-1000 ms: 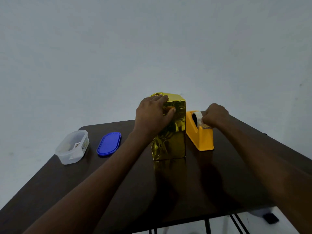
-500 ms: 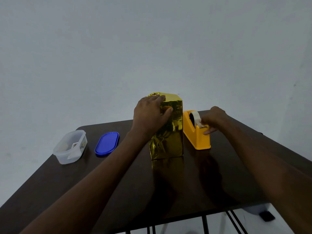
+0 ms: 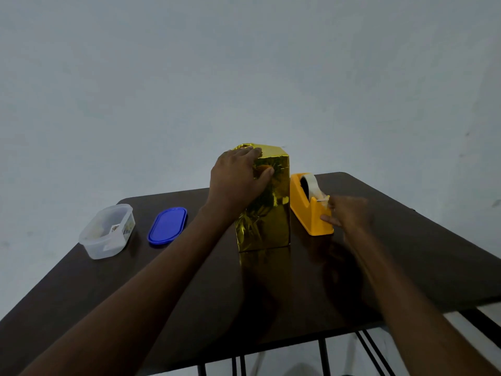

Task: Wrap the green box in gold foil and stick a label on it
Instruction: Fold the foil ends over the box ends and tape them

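Observation:
The box (image 3: 267,213), fully covered in crinkled gold foil, stands upright near the middle of the dark table (image 3: 271,294). My left hand (image 3: 237,180) grips its upper left corner, fingers over the top edge and thumb on the front face. Just right of the box sits a yellow tape dispenser (image 3: 309,213) with a roll of clear tape (image 3: 311,183). My right hand (image 3: 349,215) is blurred at the dispenser's cutter end, fingers curled, pinching the tape end. No label is visible.
A clear plastic container (image 3: 107,232) with small items inside stands at the table's left, its blue lid (image 3: 168,225) lying flat beside it. The table's front edge is near me, with black metal legs (image 3: 366,351) below. A plain wall is behind.
My right hand has slid from the tape roll down to the cutter end of the dispenser, toward me. My left hand has stayed on the box.

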The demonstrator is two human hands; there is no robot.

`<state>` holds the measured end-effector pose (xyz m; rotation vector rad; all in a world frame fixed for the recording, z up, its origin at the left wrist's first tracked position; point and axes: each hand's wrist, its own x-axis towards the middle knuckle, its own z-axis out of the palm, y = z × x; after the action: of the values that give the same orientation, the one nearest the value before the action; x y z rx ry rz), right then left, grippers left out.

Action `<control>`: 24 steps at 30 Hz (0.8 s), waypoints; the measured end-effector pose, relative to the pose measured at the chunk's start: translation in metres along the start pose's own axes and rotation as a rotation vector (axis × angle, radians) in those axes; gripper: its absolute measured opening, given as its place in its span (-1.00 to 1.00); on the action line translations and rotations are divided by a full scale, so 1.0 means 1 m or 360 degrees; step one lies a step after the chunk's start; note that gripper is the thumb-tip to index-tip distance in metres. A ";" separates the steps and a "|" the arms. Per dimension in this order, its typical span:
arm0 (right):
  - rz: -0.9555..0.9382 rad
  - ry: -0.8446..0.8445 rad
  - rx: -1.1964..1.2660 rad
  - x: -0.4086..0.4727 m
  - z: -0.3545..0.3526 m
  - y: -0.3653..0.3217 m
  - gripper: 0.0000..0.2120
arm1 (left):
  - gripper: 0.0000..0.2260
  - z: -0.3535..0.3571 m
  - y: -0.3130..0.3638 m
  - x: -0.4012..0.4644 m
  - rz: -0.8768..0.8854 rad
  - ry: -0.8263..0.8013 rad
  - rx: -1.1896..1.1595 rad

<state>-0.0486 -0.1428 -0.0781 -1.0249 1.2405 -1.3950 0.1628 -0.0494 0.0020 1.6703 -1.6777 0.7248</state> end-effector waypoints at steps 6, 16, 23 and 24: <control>-0.0172 0.0081 -0.0318 -0.009 -0.002 0.031 -0.82 | -0.52 0.000 0.000 0.001 -0.0010 -0.0014 0.0018; 0.0019 0.0105 -0.0071 -0.012 0.008 0.044 -0.87 | -0.52 -0.004 0.000 -0.001 -0.0008 -0.0025 0.0000; -0.0063 0.0177 -0.0246 -0.022 0.010 0.052 -0.88 | -0.51 -0.007 0.001 -0.001 -0.0012 -0.0065 -0.0014; -0.0067 0.0173 -0.0235 -0.023 0.008 0.050 -0.85 | -0.51 -0.007 0.001 -0.002 -0.0019 -0.0075 -0.0017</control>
<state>-0.0301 -0.1223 -0.1265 -1.0927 1.4267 -1.4237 0.1621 -0.0428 0.0052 1.7010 -1.6998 0.6742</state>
